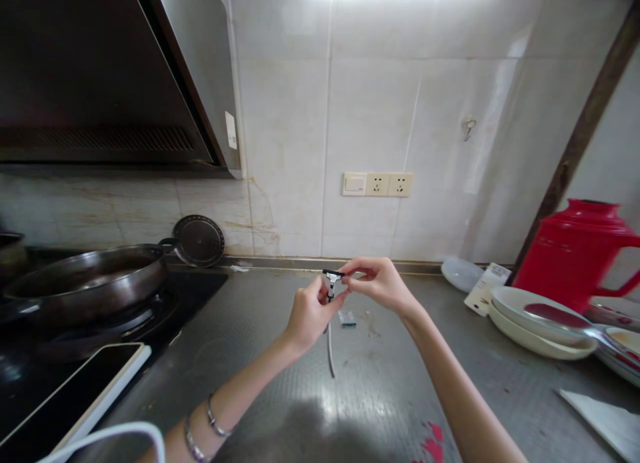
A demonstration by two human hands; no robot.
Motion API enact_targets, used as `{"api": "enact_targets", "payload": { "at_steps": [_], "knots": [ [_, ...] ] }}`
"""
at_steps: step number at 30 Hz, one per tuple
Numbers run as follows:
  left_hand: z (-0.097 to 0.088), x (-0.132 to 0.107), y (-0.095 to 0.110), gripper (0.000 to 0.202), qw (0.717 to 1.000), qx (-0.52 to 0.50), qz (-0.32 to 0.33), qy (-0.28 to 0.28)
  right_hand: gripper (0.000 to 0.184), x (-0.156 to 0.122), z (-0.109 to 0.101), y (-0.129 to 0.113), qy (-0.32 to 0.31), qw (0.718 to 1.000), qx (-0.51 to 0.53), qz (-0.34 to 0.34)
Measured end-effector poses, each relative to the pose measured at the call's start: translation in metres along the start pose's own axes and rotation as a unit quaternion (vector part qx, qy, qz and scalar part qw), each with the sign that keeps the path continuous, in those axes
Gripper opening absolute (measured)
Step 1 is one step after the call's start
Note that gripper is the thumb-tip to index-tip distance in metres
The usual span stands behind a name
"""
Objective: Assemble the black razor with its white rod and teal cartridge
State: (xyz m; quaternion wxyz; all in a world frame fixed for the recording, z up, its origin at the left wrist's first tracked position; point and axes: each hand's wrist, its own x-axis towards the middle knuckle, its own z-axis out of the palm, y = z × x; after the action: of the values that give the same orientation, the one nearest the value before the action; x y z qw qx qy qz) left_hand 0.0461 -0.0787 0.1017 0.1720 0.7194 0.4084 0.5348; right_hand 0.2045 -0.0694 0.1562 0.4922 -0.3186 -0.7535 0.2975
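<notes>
A razor (331,356) is held up above the steel counter, its black head at the top and its thin grey, curved handle hanging down. My left hand (309,314) is closed around the upper part of the handle, just under the head. Thumb and fingers of my right hand (379,284) pinch the right end of the razor's head; the fingertips cover that end. Just behind and below the hands, a small clear plastic piece with a teal edge (347,318) lies on the counter.
At left, a steel pan (90,280) sits on the black stove, with a white-edged phone (75,396) in front and a white cable (120,428). A round black lid (199,241) leans on the wall. Right: stacked bowls (530,333), a red thermos (570,256), a card (487,290).
</notes>
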Motion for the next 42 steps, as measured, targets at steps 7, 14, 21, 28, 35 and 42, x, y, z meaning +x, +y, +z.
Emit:
{"api": "enact_targets", "payload": {
  "at_steps": [7,14,21,28,35,42],
  "knots": [
    [-0.004,0.002,0.0,0.035,1.0,0.016,-0.004,0.003,0.018,0.002,0.001,0.002,-0.001,0.999,0.034,0.012],
    [-0.009,0.007,-0.001,0.029,0.998,-0.049,-0.043,-0.023,0.025,0.0,-0.006,0.003,-0.008,1.0,0.018,0.007],
    [-0.022,0.027,-0.013,0.034,0.981,-0.185,-0.039,-0.035,0.028,0.005,-0.007,0.005,0.032,0.998,-0.011,0.047],
    [-0.032,0.034,-0.015,0.038,0.975,-0.201,-0.068,-0.059,0.029,0.004,0.029,0.012,-0.105,0.987,-0.063,0.104],
    [-0.029,0.034,-0.018,0.041,0.977,-0.184,-0.083,-0.069,0.032,0.003,0.05,0.016,-0.093,0.99,-0.081,0.073],
    [-0.023,0.037,-0.047,0.04,0.987,-0.121,-0.066,-0.087,0.027,0.007,0.061,0.05,-0.069,0.981,-0.145,0.11]
  ]
}}
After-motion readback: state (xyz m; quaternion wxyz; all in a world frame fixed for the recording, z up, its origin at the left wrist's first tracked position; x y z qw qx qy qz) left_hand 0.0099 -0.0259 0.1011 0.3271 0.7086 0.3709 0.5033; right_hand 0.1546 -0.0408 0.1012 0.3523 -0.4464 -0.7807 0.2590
